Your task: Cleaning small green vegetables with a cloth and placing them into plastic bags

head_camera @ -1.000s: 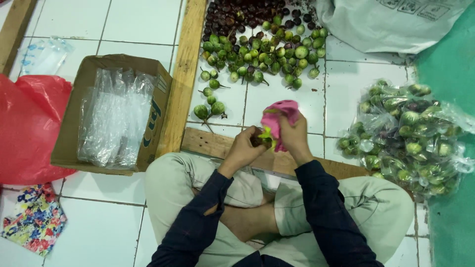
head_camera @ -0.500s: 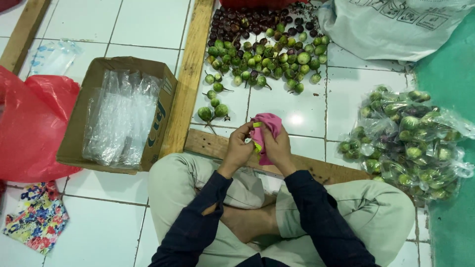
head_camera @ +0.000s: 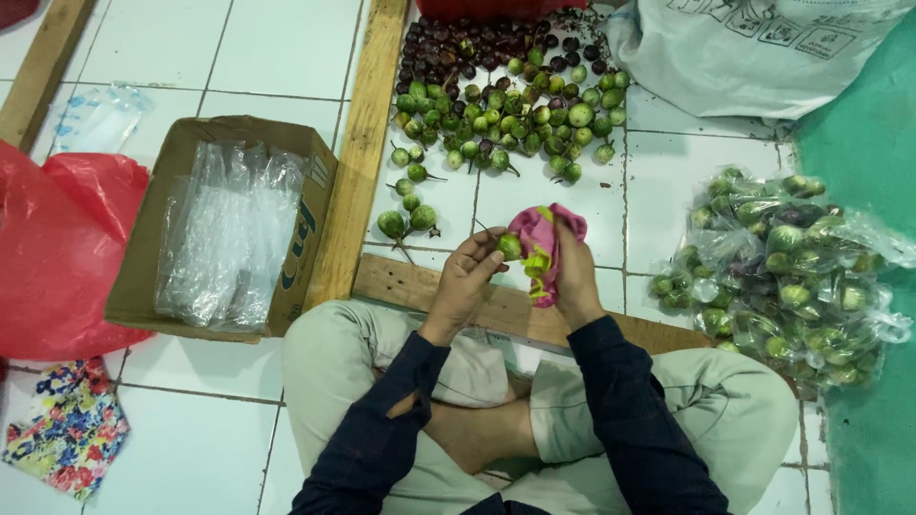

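Together, left hand (head_camera: 465,278) pinching green fruit (head_camera: 510,246), right hand (head_camera: 575,272) clutching pink cloth (head_camera: 540,238)

Bare tile (head_camera: 563,205) ahead (fruit pile (head_camera: 506,105) beyond).

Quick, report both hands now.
Left hand: closed on a small green fruit.
Right hand: closed on a pink cloth.

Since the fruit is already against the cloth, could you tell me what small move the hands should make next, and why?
Probably a small turn of the green fruit by the left hand against the pink cloth that the right hand holds. The fruit sits at the left fingers' tips, touching the cloth's edge, so only one side meets the cloth; turning it would bring the rest of the skin round.
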